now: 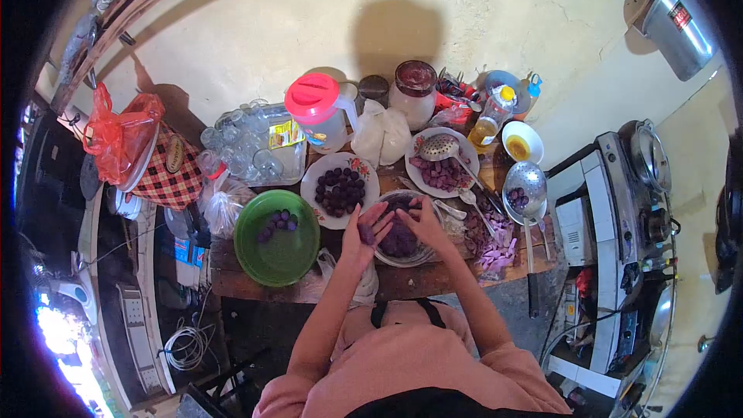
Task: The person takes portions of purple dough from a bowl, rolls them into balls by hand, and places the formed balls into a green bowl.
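The purple lump (367,234) sits near the middle of the frame in my left hand (361,237), its fingers half curled about it, while my right hand (424,226) bends over the purple mass (399,241) in the bowl (409,261); whether it pinches any, I cannot tell. Left of centre, dark balls (339,192) cover much of a flowered plate (310,190) and a few lie in the green basin (282,267), so I judge many are rounded, with the bowl's mass still unshaped.
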`<action>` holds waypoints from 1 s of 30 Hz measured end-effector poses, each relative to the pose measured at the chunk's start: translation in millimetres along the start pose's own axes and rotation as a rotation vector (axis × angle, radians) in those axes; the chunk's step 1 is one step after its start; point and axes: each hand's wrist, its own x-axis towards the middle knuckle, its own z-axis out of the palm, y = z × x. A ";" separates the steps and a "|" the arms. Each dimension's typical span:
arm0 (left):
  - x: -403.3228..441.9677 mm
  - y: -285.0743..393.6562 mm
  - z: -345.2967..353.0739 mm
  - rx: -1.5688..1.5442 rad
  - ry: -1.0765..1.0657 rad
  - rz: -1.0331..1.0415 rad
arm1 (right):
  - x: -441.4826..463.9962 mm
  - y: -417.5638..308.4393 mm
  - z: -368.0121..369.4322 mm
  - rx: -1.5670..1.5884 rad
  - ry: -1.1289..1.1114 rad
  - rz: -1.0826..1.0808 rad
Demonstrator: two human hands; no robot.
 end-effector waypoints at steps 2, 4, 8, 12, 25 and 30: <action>-1.2 -3.8 11.6 -0.047 0.003 -0.027 | -11.9 -22.0 4.4 0.078 0.016 -0.128; 4.3 -10.0 11.6 -0.068 -0.047 -0.060 | -24.6 -23.1 9.0 -0.430 0.017 -0.441; 12.6 -28.9 18.1 -0.018 -0.036 -0.140 | -44.8 -44.3 29.5 -0.785 -0.035 -0.623; 3.9 -43.3 22.2 -0.148 0.028 -0.059 | -46.4 -44.9 31.8 -1.016 -0.042 -0.601; 23.5 -47.5 20.7 -0.176 -0.260 -0.258 | -56.1 -81.3 8.8 -1.011 -0.037 -0.551; 21.2 -40.5 15.9 -0.109 -0.235 -0.296 | -51.3 -73.0 -13.0 -0.548 -0.115 -0.292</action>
